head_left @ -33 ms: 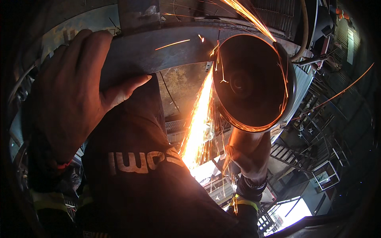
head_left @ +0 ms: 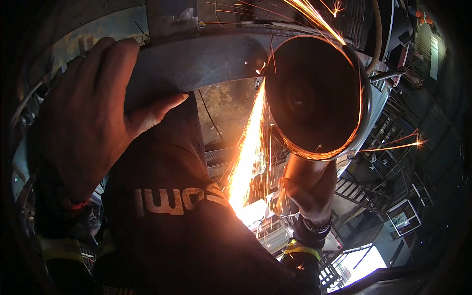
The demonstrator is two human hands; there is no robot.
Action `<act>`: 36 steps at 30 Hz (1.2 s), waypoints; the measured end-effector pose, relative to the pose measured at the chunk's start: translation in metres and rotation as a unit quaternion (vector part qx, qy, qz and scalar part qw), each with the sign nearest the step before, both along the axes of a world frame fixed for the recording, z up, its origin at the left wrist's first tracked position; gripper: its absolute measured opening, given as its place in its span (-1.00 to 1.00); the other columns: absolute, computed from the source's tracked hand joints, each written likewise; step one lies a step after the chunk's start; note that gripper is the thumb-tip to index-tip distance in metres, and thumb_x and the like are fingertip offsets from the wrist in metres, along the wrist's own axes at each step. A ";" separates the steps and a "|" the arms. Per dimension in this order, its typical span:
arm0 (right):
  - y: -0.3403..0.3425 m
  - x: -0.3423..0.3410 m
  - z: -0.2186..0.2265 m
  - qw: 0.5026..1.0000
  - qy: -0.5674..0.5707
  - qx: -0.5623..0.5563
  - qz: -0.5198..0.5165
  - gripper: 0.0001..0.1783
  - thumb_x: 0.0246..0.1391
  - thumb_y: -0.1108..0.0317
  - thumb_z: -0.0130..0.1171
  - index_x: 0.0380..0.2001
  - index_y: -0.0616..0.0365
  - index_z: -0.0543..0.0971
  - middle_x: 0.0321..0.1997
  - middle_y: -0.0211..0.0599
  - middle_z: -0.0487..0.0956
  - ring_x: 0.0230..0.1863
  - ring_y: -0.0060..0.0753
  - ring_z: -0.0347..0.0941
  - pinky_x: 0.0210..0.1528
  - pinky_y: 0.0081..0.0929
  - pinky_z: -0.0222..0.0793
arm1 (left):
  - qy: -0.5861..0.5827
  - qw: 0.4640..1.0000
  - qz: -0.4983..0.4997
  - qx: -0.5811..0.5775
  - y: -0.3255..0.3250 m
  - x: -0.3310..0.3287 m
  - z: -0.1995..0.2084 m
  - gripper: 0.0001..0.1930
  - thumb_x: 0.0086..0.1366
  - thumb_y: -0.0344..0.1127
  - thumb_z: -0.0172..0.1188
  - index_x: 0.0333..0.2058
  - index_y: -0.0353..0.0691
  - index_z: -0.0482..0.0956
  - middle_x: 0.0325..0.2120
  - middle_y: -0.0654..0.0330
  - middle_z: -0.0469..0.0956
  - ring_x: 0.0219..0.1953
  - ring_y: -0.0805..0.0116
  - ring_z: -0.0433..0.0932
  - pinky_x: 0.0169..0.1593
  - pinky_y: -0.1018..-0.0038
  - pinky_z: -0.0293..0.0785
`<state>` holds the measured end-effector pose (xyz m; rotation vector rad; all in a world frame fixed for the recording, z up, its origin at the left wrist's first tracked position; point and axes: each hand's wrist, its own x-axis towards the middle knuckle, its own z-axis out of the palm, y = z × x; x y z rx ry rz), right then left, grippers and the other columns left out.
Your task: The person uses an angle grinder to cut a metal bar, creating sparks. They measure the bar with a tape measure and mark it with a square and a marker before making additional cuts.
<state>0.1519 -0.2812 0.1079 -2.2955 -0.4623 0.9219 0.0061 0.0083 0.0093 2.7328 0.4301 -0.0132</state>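
A flat, curved-looking dark metal bar point(head_left: 201, 60) runs from the left to the middle. My left hand point(head_left: 93, 108) is closed on its left end, fingers over the upper edge and thumb along the lower one. At right, my right hand point(head_left: 309, 194) is wrapped around the body of an angle grinder point(head_left: 314, 98), partly hidden below the large dark disc. The disc's left rim meets the bar's right end. From that contact a bright stream of sparks point(head_left: 250, 152) pours downward, and more sparks ring the rim and fly off at the upper right.
A dark upright metal piece point(head_left: 172, 17) stands against the bar's far side. My dark-clothed leg point(head_left: 177, 206) lies below the bar, left of the sparks. A hose point(head_left: 377, 34) hangs at the far right. Metal racks and a small square frame point(head_left: 403, 217) stand at the right.
The grinder and its disc have shifted slightly up. The flying sparks have changed. My left hand and the bar look still.
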 end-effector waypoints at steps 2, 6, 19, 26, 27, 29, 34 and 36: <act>0.005 0.010 -0.002 0.999 -0.018 -0.014 0.033 -0.08 -0.26 0.38 0.42 0.21 0.38 0.24 0.07 -0.02 0.48 0.01 -0.27 0.48 0.08 -0.31 0.40 | -0.019 0.999 -0.002 0.026 0.001 0.001 0.000 -0.27 0.03 0.21 0.37 -0.02 -0.29 0.44 -0.24 -0.01 0.53 -0.19 0.00 0.60 -0.20 0.22 0.55; 0.026 0.016 0.002 0.999 -0.003 -0.050 -0.012 -0.11 -0.26 0.37 0.43 0.18 0.34 0.26 0.03 -0.07 0.49 0.00 -0.29 0.47 0.05 -0.31 0.40 | -0.009 1.000 0.001 0.018 0.006 0.003 0.004 -0.26 0.04 0.24 0.34 -0.03 -0.29 0.45 -0.25 0.01 0.54 -0.21 0.03 0.61 -0.21 0.24 0.56; 0.033 0.019 0.012 0.998 -0.009 -0.063 0.025 -0.13 -0.27 0.44 0.36 0.19 0.32 0.26 0.06 -0.05 0.47 0.02 -0.28 0.45 0.07 -0.31 0.39 | 0.013 1.000 -0.003 0.027 0.009 0.002 0.006 -0.26 0.03 0.21 0.36 -0.02 -0.31 0.45 -0.20 -0.01 0.55 -0.16 0.02 0.62 -0.15 0.26 0.57; 0.009 0.004 0.011 0.999 0.024 0.009 0.019 -0.08 -0.26 0.42 0.38 0.23 0.36 0.21 0.08 -0.05 0.47 0.03 -0.24 0.45 0.09 -0.30 0.38 | 0.008 1.000 0.006 0.011 0.009 -0.003 0.008 -0.23 0.00 0.18 0.39 0.00 -0.34 0.44 -0.18 -0.06 0.55 -0.14 -0.01 0.62 -0.14 0.23 0.57; 0.007 0.004 0.010 0.999 0.033 0.015 0.006 -0.08 -0.26 0.42 0.38 0.23 0.37 0.21 0.08 -0.04 0.47 0.03 -0.23 0.45 0.09 -0.30 0.38 | 0.020 1.000 0.004 0.019 0.008 -0.003 0.009 -0.22 0.00 0.18 0.39 0.00 -0.34 0.44 -0.18 -0.06 0.55 -0.14 -0.01 0.62 -0.14 0.23 0.57; 0.006 0.004 0.010 0.998 0.044 0.028 -0.017 -0.09 -0.25 0.42 0.38 0.23 0.37 0.22 0.08 -0.04 0.47 0.03 -0.23 0.45 0.10 -0.30 0.38 | 0.042 0.999 -0.001 0.034 0.007 -0.002 0.013 -0.21 -0.01 0.19 0.39 0.01 -0.35 0.43 -0.17 -0.07 0.55 -0.13 -0.01 0.62 -0.13 0.23 0.58; 0.008 0.008 0.019 0.998 0.047 -0.022 -0.022 -0.14 -0.24 0.43 0.37 0.19 0.37 0.25 0.05 -0.06 0.48 0.02 -0.26 0.46 0.08 -0.31 0.39 | 0.038 0.999 0.004 0.014 0.007 -0.006 0.023 -0.20 0.01 0.21 0.38 0.03 -0.35 0.45 -0.12 -0.08 0.56 -0.09 -0.01 0.62 -0.09 0.23 0.59; 0.016 0.006 0.022 0.999 0.037 -0.015 -0.035 -0.16 -0.25 0.44 0.37 0.17 0.35 0.28 0.02 -0.08 0.49 -0.01 -0.28 0.47 0.06 -0.32 0.39 | 0.037 0.999 0.004 0.019 0.005 -0.010 0.027 -0.20 0.01 0.21 0.38 0.02 -0.36 0.46 -0.11 -0.09 0.57 -0.09 -0.01 0.62 -0.08 0.23 0.59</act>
